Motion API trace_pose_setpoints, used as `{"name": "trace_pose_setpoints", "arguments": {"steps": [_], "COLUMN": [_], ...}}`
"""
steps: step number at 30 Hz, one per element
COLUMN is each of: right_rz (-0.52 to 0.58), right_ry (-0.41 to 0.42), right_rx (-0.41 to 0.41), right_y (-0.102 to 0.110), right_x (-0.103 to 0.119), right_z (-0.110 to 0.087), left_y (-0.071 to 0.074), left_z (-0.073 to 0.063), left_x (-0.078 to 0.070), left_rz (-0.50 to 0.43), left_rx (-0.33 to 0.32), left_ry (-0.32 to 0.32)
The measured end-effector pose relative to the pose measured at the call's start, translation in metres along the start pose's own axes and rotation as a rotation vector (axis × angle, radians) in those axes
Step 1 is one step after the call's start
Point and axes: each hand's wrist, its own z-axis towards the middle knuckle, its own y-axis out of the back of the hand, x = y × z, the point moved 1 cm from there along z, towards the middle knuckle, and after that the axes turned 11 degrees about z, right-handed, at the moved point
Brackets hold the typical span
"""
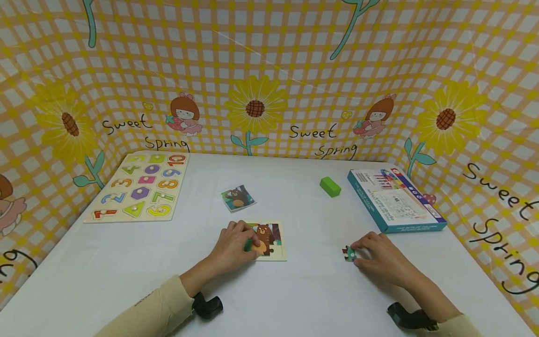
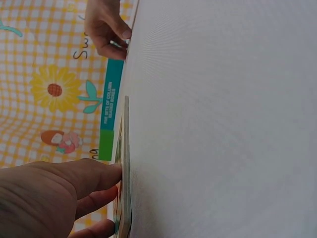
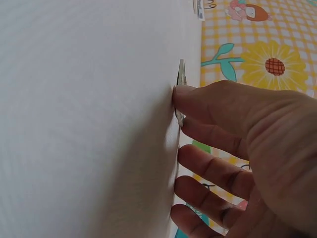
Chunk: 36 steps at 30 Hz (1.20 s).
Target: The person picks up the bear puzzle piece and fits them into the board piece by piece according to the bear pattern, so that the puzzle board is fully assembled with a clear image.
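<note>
A small wooden jigsaw of a brown bear [image 1: 264, 234] lies flat in its pale frame near the middle of the table. My left hand [image 1: 236, 245] rests on its left side, hiding that part of the picture. In the left wrist view, the thumb [image 2: 106, 176] and fingertips touch the face of the jigsaw board [image 2: 127, 148], spaced apart. To the right, my right hand [image 1: 381, 257] pinches a small jigsaw piece [image 1: 348, 253], teal and brown, between thumb and index finger, low over the table. The other fingers [image 3: 208, 166] of that hand are spread loosely.
A picture card of the bear [image 1: 238, 198] lies behind the jigsaw. At the left is a wooden number-and-shape board [image 1: 139, 187]; a green block [image 1: 330, 186] and a flat teal-edged box [image 1: 396, 199] are at the back right. Patterned cloth [image 1: 269, 61] walls the table.
</note>
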Motion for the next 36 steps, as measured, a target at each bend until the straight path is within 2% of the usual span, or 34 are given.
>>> {"name": "trace_pose_setpoints", "arguments": {"steps": [12, 19, 27, 36], "right_rz": [-0.002, 0.002, 0.038, 0.047], "right_ry": [-0.011, 0.039, 0.085, 0.153], "right_rx": [-0.006, -0.021, -0.027, -0.020], "right_y": [0.000, 0.002, 0.000, -0.015], "right_x": [-0.001, 0.002, 0.020, 0.043], "right_z": [0.002, 0.001, 0.004, 0.019], "left_y": [0.000, 0.000, 0.000, 0.001], "left_z": [0.000, 0.000, 0.000, 0.000], "left_x": [0.001, 0.000, 0.000, 0.000], "left_rz": [-0.013, -0.012, -0.014, -0.014], "left_rx": [0.002, 0.004, 0.008, 0.010], "left_ry": [-0.003, 0.000, -0.002, -0.011]}}
